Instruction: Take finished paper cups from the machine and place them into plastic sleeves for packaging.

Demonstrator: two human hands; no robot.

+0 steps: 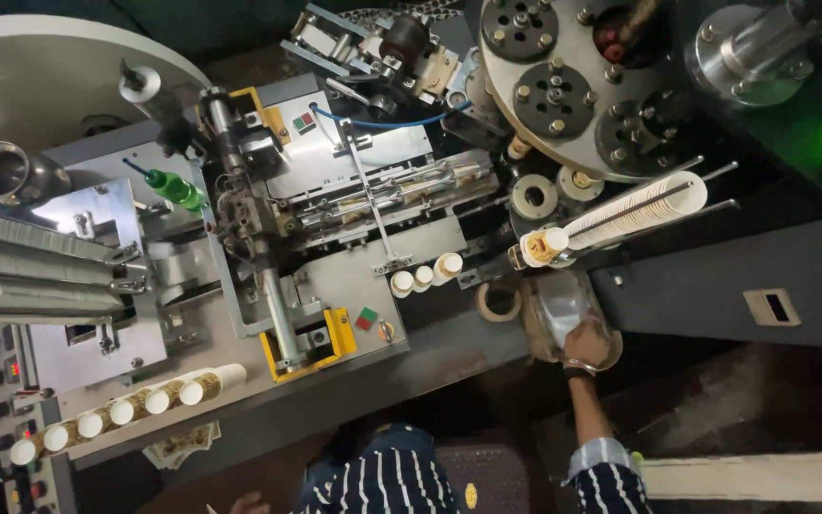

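Note:
My right hand (590, 343), with a bangle at the wrist and a striped sleeve, grips the rim of a clear plastic bag (558, 306) held just below the outlet of a paper cup machine. A long nested stack of paper cups (635, 214) lies in a wire chute above the bag, its end at the bag's mouth. Only the fingertips of my left hand (247, 502) show at the bottom edge, near my striped shirt, and I cannot tell what they hold.
A grey machine deck (354, 286) carries three small white cups (425, 276) and a yellow bracket (340, 333). A row of several cups (126, 411) lies at lower left. A large round turret (563, 86) stands at top right, and a tape roll (499, 303) lies beside the bag.

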